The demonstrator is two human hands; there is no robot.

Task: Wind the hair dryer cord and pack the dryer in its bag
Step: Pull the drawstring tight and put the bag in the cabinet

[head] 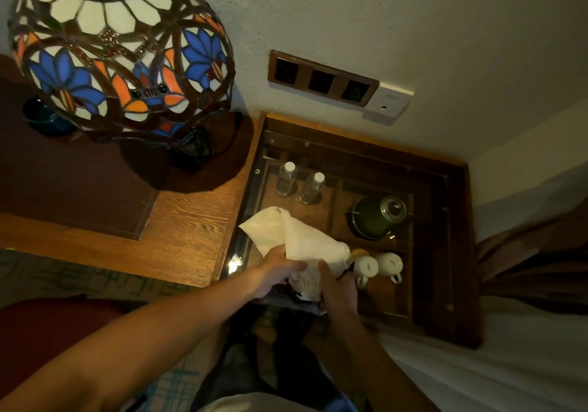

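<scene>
Head view: both hands, left (276,272) and right (338,287), grip the white bag (302,239) (no legible writing).

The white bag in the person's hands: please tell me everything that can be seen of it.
The white bag looks like soft cloth, creased and rumpled, lying slanted from upper left to lower right over the glass-topped wooden tray. The left hand holds it from the left and the right hand from below. A dark drawstring hangs near its lower end. Its contents are hidden. Two white cups stand just to its right.
</scene>
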